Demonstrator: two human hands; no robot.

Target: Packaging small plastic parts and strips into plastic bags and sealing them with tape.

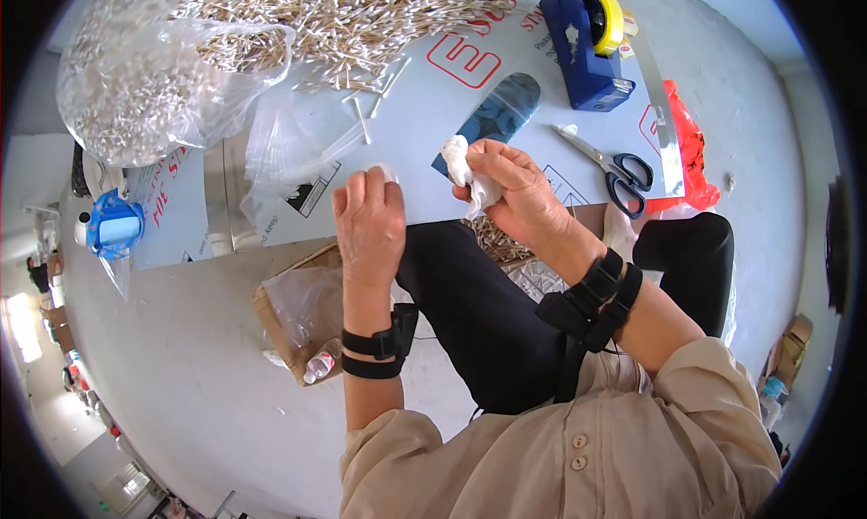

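Observation:
At the near edge of the table, my right hand (528,189) is closed round a crumpled white tissue or cloth (483,192), part of which sticks up past the thumb. To its left, my left hand (372,214) hovers at the same edge with its fingers curled down. A bit of something whitish and thin shows by its fingertips, too hidden to name. Beyond the left hand a few loose cotton swabs (362,121) lie on the sheet. A large heap of cotton swabs (361,22) covers the far side.
A clear plastic bag of swabs (135,94) stands far left, an empty-looking clear bag (293,144) beside it. Black-handled scissors (623,171) and a blue tape dispenser (591,67) with yellow tape are at right. Below the table sits a cardboard box (280,316).

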